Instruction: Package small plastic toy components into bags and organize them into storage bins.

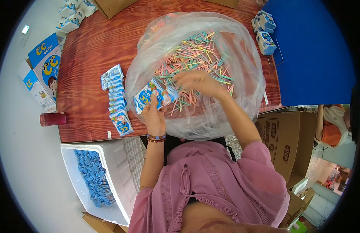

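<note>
My left hand grips a small stack of blue-and-white printed packets, held over the near edge of a large clear plastic bag. The bag is full of thin pastel-coloured sticks. My right hand is blurred and reaches inside the bag, right over the sticks; whether it holds any I cannot tell. A row of the same packets lies overlapped on the reddish wooden table just left of my left hand.
A white foam box with blue packets stands at lower left. A red cylinder sits at the table's left edge. Printed cartons lie left, small boxes at top right beside a blue surface. Cardboard boxes and another person are right.
</note>
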### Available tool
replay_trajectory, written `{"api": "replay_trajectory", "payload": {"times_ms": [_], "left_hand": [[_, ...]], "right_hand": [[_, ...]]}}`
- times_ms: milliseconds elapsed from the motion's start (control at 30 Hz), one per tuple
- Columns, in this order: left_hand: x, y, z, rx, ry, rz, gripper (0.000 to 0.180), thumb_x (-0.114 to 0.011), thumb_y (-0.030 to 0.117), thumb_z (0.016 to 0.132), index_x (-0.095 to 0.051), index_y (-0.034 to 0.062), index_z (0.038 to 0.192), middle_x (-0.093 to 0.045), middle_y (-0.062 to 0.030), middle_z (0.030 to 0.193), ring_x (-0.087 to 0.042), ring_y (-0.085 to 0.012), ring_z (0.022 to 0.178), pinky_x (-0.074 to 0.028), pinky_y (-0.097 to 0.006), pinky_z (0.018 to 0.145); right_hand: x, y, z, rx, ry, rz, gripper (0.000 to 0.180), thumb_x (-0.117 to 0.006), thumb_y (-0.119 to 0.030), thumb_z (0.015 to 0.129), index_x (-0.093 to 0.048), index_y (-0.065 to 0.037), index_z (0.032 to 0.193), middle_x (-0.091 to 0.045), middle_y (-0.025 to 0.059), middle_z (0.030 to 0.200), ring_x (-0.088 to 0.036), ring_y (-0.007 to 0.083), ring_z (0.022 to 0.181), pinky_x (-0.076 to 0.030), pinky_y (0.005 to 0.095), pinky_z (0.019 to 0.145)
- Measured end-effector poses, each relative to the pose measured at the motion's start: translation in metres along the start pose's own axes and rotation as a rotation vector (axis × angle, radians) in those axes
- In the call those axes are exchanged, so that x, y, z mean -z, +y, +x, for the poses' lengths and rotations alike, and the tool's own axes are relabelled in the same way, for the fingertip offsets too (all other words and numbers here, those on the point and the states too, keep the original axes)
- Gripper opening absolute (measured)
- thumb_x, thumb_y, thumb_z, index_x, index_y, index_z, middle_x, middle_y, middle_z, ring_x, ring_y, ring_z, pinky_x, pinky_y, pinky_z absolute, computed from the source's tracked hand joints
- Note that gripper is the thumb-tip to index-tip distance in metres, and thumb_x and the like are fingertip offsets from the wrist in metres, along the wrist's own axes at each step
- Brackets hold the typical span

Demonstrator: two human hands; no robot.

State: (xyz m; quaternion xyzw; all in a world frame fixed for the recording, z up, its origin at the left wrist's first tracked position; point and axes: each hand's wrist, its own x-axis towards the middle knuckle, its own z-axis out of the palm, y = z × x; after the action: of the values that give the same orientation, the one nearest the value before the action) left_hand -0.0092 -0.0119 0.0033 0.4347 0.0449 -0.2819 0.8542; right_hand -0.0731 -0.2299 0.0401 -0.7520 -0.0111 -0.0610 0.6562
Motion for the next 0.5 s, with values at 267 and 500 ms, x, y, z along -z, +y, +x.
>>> {"api": "replay_trajectory", "payload": {"times_ms": [267,500], "left_hand": [[-0.005,0.000,-0.005,0.016,0.044,-0.039,0.013,-0.061,0.019,0.095,-0.065,0.0080,0.099,-0.069,-0.0015,0.099,-0.066,-0.0118,0.082,-0.051,-0.025,0.063],[0.006,0.003,-0.005,-0.002,0.087,-0.039,0.014,-0.062,0.020,0.094,-0.066,0.0077,0.099,-0.069,-0.0010,0.095,-0.066,-0.0098,0.079,-0.053,-0.025,0.060]], "right_hand": [[0.076,0.048,0.048,-0.125,0.357,-1.211,0.050,-0.065,-0.038,0.078,-0.063,-0.004,0.114,-0.061,0.0146,0.118,-0.053,0.0324,0.113,-0.034,0.0506,0.099],[0.060,0.023,0.070,-0.428,0.142,-1.266,0.039,-0.064,-0.034,0.076,-0.068,-0.002,0.099,-0.066,0.0174,0.109,-0.060,0.0323,0.107,-0.038,0.0496,0.093]]}}
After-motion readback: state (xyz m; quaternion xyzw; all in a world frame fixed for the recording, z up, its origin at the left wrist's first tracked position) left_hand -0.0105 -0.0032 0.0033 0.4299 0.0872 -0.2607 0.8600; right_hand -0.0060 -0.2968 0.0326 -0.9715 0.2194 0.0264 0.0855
